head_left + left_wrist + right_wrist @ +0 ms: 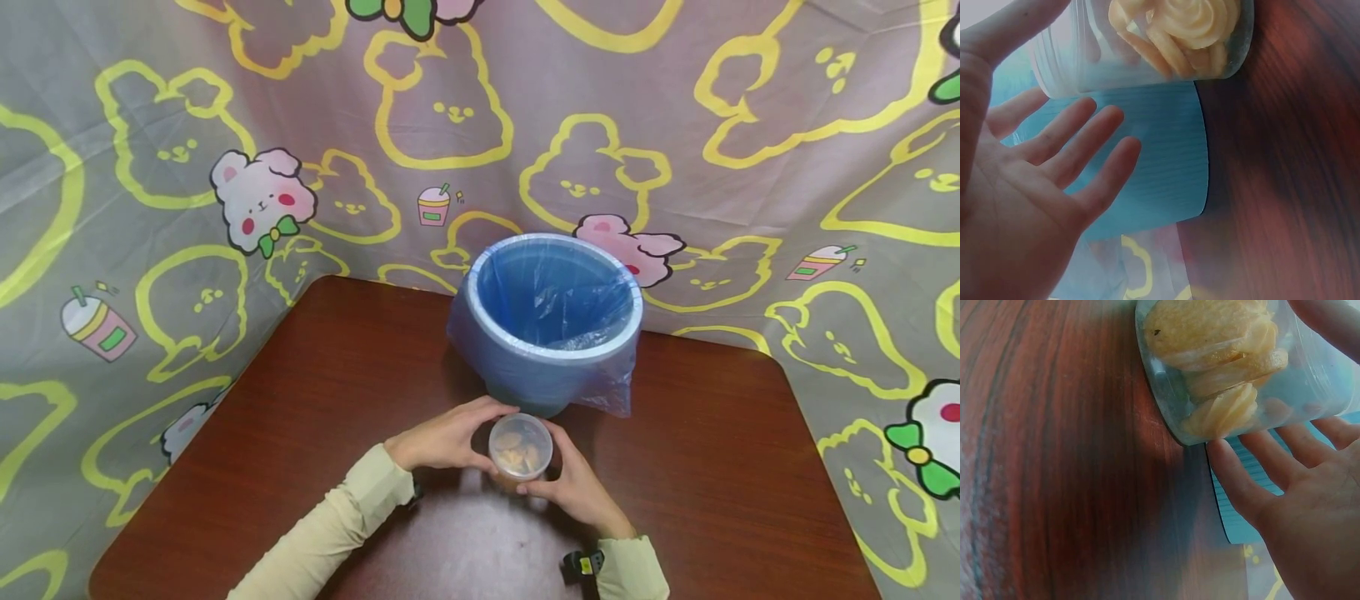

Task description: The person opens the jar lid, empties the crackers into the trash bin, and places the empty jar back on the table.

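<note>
A clear plastic jar [521, 447] with a round translucent lid stands between both hands, near the middle of the table. Through its wall show golden swirled butter cookies [1194, 25], also seen as stacked cookies [1210, 337] in the right wrist view. My left hand [446, 436] holds the jar's upper left side between thumb and forefinger. From the right, my right hand [576, 483] grips the same upper part with thumb and forefinger. In the wrist views the other fingers of the left hand [1029, 181] and right hand [1304, 494] spread loosely below the lid.
Just behind the jar stands a blue bin [480, 325] lined with a thin blue plastic bag [615, 392] folded over its rim. The brown wooden table [720, 467] extends to both sides. A patterned cloth [480, 100] hangs around the back and sides.
</note>
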### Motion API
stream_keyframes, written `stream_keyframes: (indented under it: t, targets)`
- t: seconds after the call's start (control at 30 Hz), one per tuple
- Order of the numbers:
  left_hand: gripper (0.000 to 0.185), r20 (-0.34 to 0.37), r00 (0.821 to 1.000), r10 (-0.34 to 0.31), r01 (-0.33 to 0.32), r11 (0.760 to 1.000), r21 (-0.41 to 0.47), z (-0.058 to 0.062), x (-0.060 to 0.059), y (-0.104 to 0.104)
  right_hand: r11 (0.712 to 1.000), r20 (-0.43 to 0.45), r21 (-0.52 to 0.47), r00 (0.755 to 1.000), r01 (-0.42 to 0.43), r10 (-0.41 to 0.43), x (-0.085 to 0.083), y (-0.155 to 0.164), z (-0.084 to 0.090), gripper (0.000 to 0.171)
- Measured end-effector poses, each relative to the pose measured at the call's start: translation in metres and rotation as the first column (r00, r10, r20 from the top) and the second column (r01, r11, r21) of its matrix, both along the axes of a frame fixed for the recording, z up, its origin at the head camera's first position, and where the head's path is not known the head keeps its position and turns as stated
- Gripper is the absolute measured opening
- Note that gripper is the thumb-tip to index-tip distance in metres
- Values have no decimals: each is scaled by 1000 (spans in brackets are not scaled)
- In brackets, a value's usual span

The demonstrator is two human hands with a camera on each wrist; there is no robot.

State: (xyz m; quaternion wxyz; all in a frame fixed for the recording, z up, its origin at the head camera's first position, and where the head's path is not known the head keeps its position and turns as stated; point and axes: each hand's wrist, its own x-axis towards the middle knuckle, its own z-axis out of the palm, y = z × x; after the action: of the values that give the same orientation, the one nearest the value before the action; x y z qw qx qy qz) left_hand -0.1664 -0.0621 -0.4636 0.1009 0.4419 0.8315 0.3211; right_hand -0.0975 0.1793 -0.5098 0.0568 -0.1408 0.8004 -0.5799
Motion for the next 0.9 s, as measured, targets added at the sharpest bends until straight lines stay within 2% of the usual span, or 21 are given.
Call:
stream_keyframes:
  t: [0.23,0.67,0.9]
  targets:
    - [87,13,1000,-27,27,1000,9,-1,1,5,1000,-4,2,1000,-5,5,0,0,0,92]
    - [96,-32,998,-62,62,998,0,-2,3,18,1000,8,21,1000,6,-6,0,0,0,92]
    - [98,-53,997,-63,64,998,22,-5,4,25,999,-25,40,1000,6,-5,0,1,-2,90]
